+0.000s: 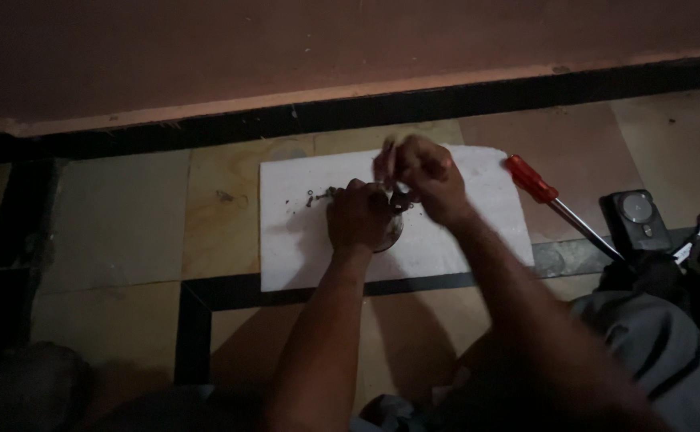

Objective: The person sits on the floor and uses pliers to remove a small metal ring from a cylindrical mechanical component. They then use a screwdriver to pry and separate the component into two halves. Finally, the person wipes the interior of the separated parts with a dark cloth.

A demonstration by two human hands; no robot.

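Head view, left to right. On the tiled floor (110, 216) lies a white sheet (294, 240), carrying a few small dark screws (311, 197) near its upper left. The left hand (356, 218) rests on the sheet, its fingers closed down over a small round dark metal part (394, 228), which shows only at its right edge. Just beside it, the right hand (423, 176) is raised over the same part, fingers pinched together on something too small and blurred to identify. Right of the sheet: a red-handled screwdriver (535, 184), then a dark boxy device (636, 214). Risk, as judged: the loose screws could roll off the sheet and vanish in the dim light if a hand brushes them. No containers are visible; the screws lie bare.
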